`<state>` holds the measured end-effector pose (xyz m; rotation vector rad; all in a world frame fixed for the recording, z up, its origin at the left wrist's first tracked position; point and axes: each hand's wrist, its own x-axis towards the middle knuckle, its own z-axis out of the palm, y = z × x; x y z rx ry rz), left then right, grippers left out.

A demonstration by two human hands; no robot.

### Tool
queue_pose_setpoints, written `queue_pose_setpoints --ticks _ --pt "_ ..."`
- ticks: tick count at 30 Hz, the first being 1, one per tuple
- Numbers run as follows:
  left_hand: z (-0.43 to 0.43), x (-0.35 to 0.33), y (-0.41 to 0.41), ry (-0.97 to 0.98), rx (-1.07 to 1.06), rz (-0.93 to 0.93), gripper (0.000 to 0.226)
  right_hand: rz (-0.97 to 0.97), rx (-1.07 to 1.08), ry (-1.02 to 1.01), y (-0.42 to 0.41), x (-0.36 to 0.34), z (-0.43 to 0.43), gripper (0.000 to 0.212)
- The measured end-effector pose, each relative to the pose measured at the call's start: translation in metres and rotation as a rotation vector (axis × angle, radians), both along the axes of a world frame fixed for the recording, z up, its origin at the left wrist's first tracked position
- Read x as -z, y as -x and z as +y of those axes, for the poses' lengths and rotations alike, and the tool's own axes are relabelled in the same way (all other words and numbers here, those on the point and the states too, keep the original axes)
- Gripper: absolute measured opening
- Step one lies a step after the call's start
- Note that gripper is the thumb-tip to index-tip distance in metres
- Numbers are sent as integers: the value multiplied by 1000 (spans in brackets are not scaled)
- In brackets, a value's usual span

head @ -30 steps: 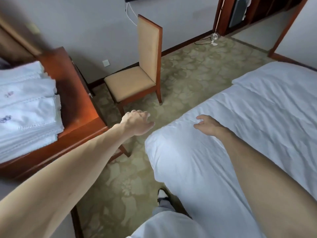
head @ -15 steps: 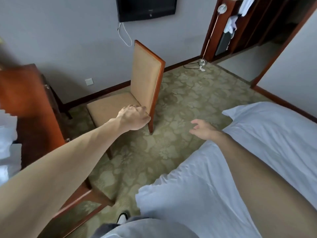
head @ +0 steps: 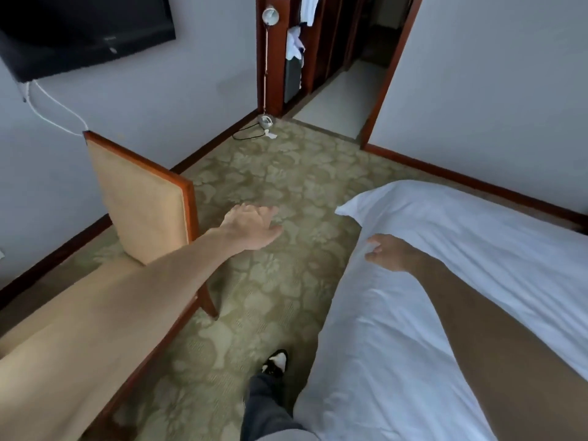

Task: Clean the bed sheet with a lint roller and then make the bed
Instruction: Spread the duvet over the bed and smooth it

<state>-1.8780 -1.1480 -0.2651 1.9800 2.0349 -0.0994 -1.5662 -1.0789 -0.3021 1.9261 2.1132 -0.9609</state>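
Beside patterned carpet (head: 286, 173), white sheet (head: 413, 329) (creased)

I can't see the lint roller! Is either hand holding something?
The left hand holds nothing, open above the carpet. The right hand rests on the bed sheet near its edge; whether its fingers pinch it cannot be told.

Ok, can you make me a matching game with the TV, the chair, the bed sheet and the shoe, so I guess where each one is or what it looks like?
Things:
1. TV
2. chair
3. bed sheet
4. shoe

Clues:
A. white and wrinkled
B. worn on a foot
C. tan with a wooden frame
D. up on the wall

Pairs: 1-D, 2-C, 3-A, 4-B.
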Motion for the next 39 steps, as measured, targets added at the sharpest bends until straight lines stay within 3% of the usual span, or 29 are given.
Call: queue_pose_setpoints --ticks 11,20,28,33,39 --pt "341 -23 13 -31 205 -8 58 -32 49 -74 11 -44 275 57" --pt "625 6 -23 -79 371 -42 53 -149 114 10 -28 -21 492 55" --pt "898 15 -51 -87 512 12 19 -92 271 -16 -44 -27 717 49" --pt "1025 -2 -108 -123 636 20 33 -105 331 60 -87 -20 822 55" --pt "1194 -15 -234 -219 789 67 56 -44 557 -34 -187 -5 962 62"
